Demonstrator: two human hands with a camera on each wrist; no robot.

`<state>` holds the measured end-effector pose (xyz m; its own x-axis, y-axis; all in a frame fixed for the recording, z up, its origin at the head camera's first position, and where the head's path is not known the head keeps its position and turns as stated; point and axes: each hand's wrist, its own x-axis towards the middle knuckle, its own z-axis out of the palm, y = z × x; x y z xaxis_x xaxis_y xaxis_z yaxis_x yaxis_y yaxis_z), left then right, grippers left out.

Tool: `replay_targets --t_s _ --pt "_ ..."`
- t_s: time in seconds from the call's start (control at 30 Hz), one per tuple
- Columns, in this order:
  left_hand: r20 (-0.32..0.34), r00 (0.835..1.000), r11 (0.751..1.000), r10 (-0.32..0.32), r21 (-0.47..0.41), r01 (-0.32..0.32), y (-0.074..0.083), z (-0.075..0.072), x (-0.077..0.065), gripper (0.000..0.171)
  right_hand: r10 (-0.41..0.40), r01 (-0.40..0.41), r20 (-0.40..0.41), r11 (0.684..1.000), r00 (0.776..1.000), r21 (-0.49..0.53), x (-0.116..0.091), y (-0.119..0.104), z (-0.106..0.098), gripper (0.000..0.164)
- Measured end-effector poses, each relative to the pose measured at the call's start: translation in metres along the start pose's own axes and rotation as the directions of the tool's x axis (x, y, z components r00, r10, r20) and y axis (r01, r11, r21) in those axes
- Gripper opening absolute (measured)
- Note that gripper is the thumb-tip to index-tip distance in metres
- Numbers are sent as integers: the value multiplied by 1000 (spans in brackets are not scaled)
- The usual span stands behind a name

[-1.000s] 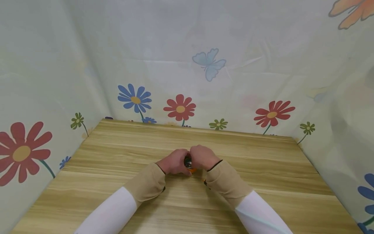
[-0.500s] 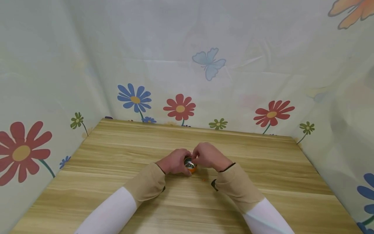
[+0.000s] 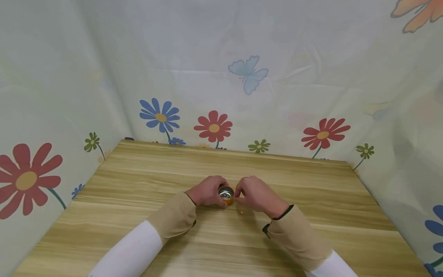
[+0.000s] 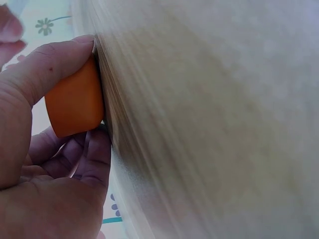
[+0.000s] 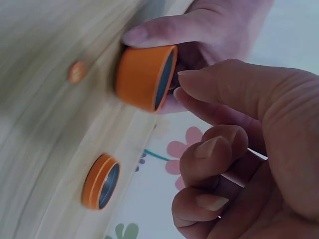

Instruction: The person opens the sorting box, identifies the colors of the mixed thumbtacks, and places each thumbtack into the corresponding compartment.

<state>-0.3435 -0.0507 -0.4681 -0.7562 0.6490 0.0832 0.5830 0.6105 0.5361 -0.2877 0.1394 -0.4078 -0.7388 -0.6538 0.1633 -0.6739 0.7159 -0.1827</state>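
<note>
A small orange tin [image 3: 227,201] with a silvery inside stands upright on the wooden table, its mouth uncovered. My left hand [image 3: 209,191] grips its side, thumb at the front and fingers curled round the far side; the left wrist view shows the tin's orange wall [image 4: 77,102] between them. My right hand [image 3: 257,194] hovers just right of the rim. In the right wrist view, its thumb and forefinger tips lie close together with a narrow gap, and the other fingers are loosely curled. Nothing shows between them.
An orange ring-shaped lid [image 5: 101,181] lies on the table beyond the right hand. A tiny orange piece [image 3: 241,212] rests nearer the front. Flower-printed cloth [image 3: 277,77] hangs along the table's back and sides.
My right hand has moved off the tin's mouth to the right, so the silvery inside and the tiny orange piece show more. The left hand and tin have stayed in place.
</note>
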Motion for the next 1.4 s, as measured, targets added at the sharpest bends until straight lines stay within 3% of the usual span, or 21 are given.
replay_targets --t_s 0.17,0.33,0.83,1.4 --pt "-6 1000 1000 3 19 -3 -2 2 2 50 14 -13 35 999 999 -38 -11 7 5 8" --pt "-6 1000 999 -5 32 5 -3 3 2 52 -15 15 89 1000 996 2 -18 13 13 12" --pt "3 1000 999 3 39 -4 1 -1 -1 51 -20 22 122 1000 992 -13 -15 17 26 16" --pt "8 1000 999 -18 42 18 3 -2 -1 48 -43 49 102 997 994 -66 -18 13 27 24"
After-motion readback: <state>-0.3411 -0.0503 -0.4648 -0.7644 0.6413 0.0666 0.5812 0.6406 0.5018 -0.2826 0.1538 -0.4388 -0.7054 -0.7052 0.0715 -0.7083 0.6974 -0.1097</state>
